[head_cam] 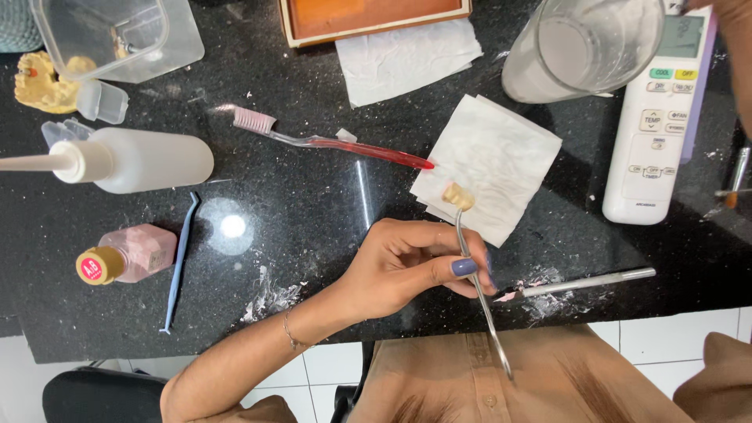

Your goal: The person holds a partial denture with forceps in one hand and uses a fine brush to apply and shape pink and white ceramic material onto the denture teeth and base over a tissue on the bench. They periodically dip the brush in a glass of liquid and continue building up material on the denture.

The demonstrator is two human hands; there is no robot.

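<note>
My left hand [407,262] grips a thin metal spatula [482,301] between thumb and fingers. At the spatula's tip sits a small cream tooth-shaped piece [457,196], resting over the edge of a folded white tissue [497,160] on the black counter [313,211]. Of my right hand [732,12] only a little shows in the top right corner, with the forearm running down the right edge. It seems to hold the rim of a clear cup [583,47] with white residue inside, raised above the counter.
A red toothbrush [329,141], a white squeeze bottle [133,160], a pink bottle with a yellow cap [129,257] and a thin blue tool [178,262] lie to the left. Also here: a yellow dental cast [39,82], a clear box [117,35], a white remote [662,117], a metal instrument [583,282].
</note>
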